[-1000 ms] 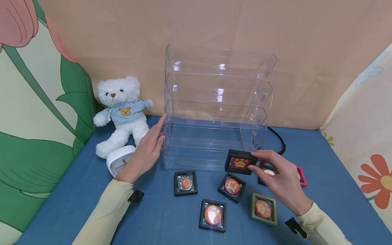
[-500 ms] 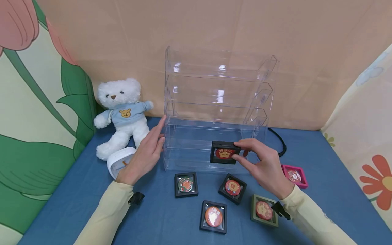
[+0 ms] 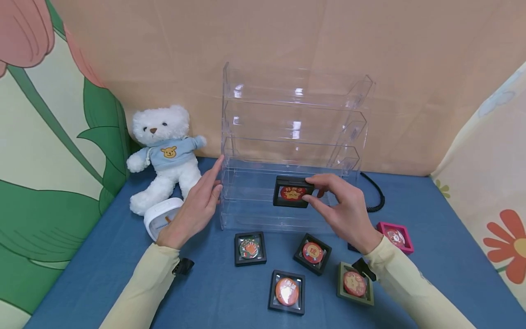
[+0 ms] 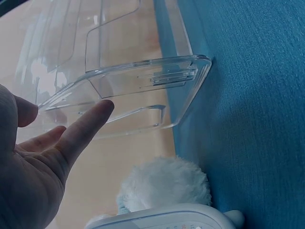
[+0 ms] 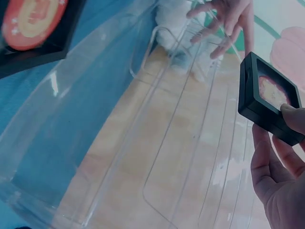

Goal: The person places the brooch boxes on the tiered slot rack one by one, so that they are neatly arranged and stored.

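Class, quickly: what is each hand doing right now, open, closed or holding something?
Left hand: open, at the side of the clear rack.
Right hand: holding a black case.

seven cases [image 3: 292,193], one rack [image 3: 287,121], one bear [image 3: 167,153], one clock [image 3: 158,219]

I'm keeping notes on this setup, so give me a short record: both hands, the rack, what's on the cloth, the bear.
Left hand: fingers extended at the left side of the clear rack; contact uncertain
Right hand: pinches a black case, red inside, raised in front of the rack
Rack: see-through, several shelves, standing on blue cloth
On cloth: three black cases in full view, a green case, a pink case, something dark mostly behind the right hand
Bear: white, blue shirt, left of the rack
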`<action>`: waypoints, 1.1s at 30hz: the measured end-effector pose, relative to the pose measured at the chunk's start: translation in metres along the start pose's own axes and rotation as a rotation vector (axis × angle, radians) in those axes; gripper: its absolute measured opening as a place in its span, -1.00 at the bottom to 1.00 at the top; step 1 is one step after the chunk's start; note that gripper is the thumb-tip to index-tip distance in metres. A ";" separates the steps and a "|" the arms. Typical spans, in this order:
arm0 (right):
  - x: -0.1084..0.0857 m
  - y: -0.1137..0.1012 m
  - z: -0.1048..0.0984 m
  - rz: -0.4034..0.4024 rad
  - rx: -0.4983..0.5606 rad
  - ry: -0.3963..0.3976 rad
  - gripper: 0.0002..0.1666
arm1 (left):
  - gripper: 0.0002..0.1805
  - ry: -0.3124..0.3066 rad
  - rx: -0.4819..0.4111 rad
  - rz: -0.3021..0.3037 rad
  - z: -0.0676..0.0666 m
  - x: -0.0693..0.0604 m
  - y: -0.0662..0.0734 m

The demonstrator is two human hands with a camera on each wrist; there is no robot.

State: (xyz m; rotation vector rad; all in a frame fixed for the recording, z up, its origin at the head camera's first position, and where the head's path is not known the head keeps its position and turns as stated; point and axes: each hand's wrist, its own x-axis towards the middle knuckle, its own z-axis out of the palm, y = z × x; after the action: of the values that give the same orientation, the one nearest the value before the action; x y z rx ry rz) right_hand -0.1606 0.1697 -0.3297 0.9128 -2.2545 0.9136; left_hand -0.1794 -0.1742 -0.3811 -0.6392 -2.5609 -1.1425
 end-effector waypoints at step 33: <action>0.047 -0.002 0.029 0.053 0.093 0.070 -0.48 | -0.25 0.016 0.013 0.012 0.002 0.001 0.000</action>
State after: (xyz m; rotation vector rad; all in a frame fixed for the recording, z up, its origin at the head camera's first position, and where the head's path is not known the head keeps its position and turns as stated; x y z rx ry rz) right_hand -0.1953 0.1290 -0.3154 0.8509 -2.2022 1.0654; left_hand -0.1802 -0.1727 -0.3821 -0.6394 -2.5456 -1.1216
